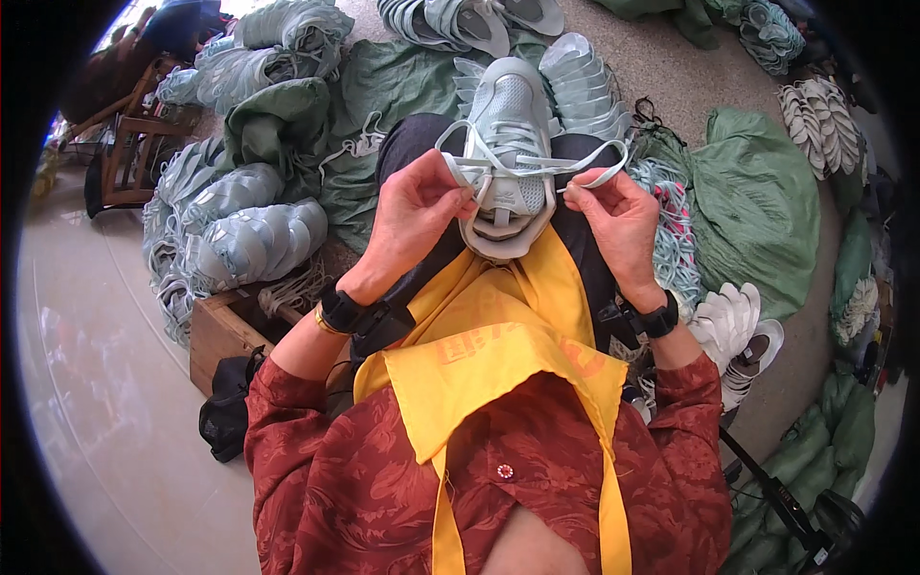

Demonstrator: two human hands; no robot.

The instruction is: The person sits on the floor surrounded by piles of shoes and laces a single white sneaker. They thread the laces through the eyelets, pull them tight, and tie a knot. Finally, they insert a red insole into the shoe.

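A pale grey-green sneaker [510, 125] rests on my lap, toe pointing away, its tongue end toward me. My left hand [414, 213] pinches the white lace [537, 169] at the shoe's left eyelets. My right hand [618, 216] holds the lace's other end, pulled out taut to the right. The lace crosses the upper in several rows. A yellow apron [498, 335] lies over my lap under the shoe's heel end. Both wrists wear black bands.
Stacks of matching pale shoes [249, 240] and soles lie left and ahead. Green sacks [757, 206] are heaped on the right. A wooden crate [222, 331] and a black bag [225, 412] sit at my left knee, with white shoes [738, 331] to my right.
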